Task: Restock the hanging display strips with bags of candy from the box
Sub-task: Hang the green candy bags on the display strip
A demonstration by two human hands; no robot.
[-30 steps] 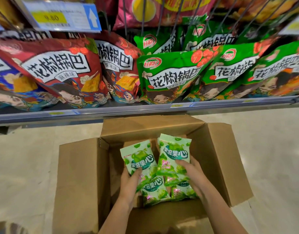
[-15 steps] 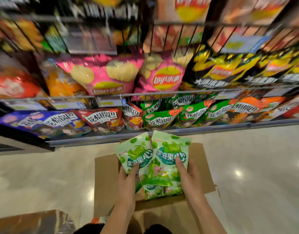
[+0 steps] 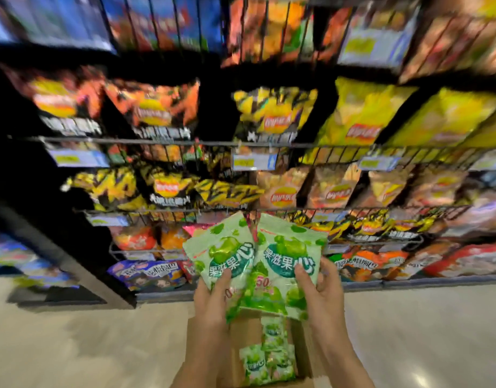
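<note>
My left hand (image 3: 210,298) grips a light green candy bag (image 3: 221,253) by its lower edge, thumb on the front. My right hand (image 3: 322,295) grips a second green candy bag (image 3: 286,261) the same way. Both bags are held upright side by side, overlapping slightly, in front of the snack shelves. Below my hands the cardboard box (image 3: 302,351) stands open on the floor, with more green candy bags (image 3: 266,359) inside. No hanging display strip is recognisable in this blurred view.
Wire shelves (image 3: 241,142) packed with chip bags fill the upper view. Price tags (image 3: 253,161) hang on the shelf fronts. A dark shelf end panel (image 3: 59,247) slants down on the left. Pale floor (image 3: 87,345) lies around the box.
Both hands have lifted the two candy bags out of the box to chest height. The view has tilted up, from the lowest shelf to the upper chip shelves.
</note>
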